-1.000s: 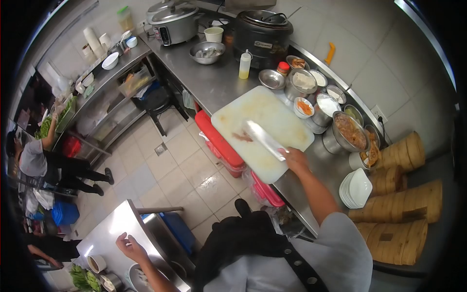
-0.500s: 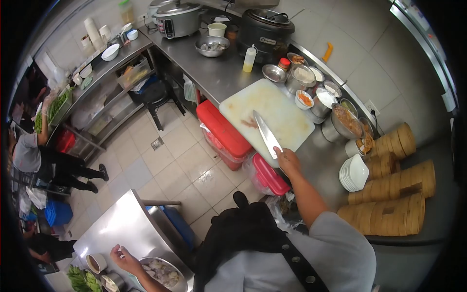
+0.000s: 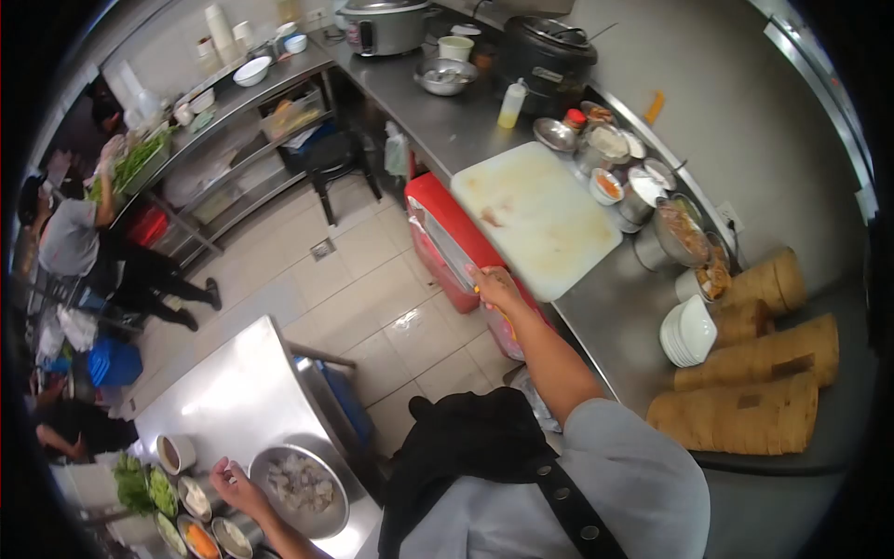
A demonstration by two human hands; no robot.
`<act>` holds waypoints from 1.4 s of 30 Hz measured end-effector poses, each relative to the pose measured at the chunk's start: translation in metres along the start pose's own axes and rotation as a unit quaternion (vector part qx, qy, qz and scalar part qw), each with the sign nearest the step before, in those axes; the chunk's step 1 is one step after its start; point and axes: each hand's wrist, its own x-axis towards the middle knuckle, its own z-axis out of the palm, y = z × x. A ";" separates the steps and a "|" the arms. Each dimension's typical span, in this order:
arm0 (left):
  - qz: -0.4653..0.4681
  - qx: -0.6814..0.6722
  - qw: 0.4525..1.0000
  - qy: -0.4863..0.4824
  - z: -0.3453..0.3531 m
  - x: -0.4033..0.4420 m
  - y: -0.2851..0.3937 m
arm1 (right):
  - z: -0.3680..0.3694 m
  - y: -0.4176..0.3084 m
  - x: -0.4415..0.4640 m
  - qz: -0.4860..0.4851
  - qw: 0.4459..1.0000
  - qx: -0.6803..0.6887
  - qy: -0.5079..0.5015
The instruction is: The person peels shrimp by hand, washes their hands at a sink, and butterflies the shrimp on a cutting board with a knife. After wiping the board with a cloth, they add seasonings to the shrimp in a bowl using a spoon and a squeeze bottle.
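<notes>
Left hand: fingers loosely curled, half open, beside wide round metal bowl; contact cannot be told. Knife: broad silver blade, slightly blurred, angled across red-lidded plastic bin. Right hand: fingers closed round knife's handle, near stained white rectangular cutting board.
</notes>
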 end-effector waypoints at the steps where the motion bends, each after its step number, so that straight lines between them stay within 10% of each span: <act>1: 0.008 0.006 1.000 0.006 -0.011 -0.006 -0.003 | 0.013 -0.004 -0.002 -0.004 0.999 0.029 -0.018; 17: -0.048 0.167 0.984 0.041 -0.117 -0.242 -0.003 | 0.017 0.217 -0.152 0.094 0.976 -0.002 -0.197; 24: -0.085 0.199 0.976 0.007 -0.168 -0.314 -0.023 | -0.009 0.420 -0.260 0.266 0.953 0.142 -0.036; 26: -0.091 0.238 0.967 0.002 -0.190 -0.326 -0.033 | -0.004 0.475 -0.268 0.136 0.988 -0.076 0.007; 30: -0.047 0.215 0.975 0.019 -0.213 -0.341 -0.038 | 0.012 0.522 -0.257 0.194 0.950 -0.244 0.007; 35: -0.071 0.234 0.969 -0.025 -0.251 -0.351 -0.005 | 0.065 0.478 -0.255 0.129 0.921 -0.358 -0.083; 39: -0.138 0.171 0.975 0.017 -0.304 -0.398 -0.042 | 0.050 0.452 -0.274 -0.116 0.767 -0.551 -0.309; 41: -0.164 0.135 0.976 0.048 -0.310 -0.417 -0.059 | 0.018 0.390 -0.321 0.191 0.940 -0.161 -0.234; 42: -0.190 0.097 0.976 0.036 -0.308 -0.423 -0.071 | 0.005 0.357 -0.344 0.181 0.944 -0.161 -0.224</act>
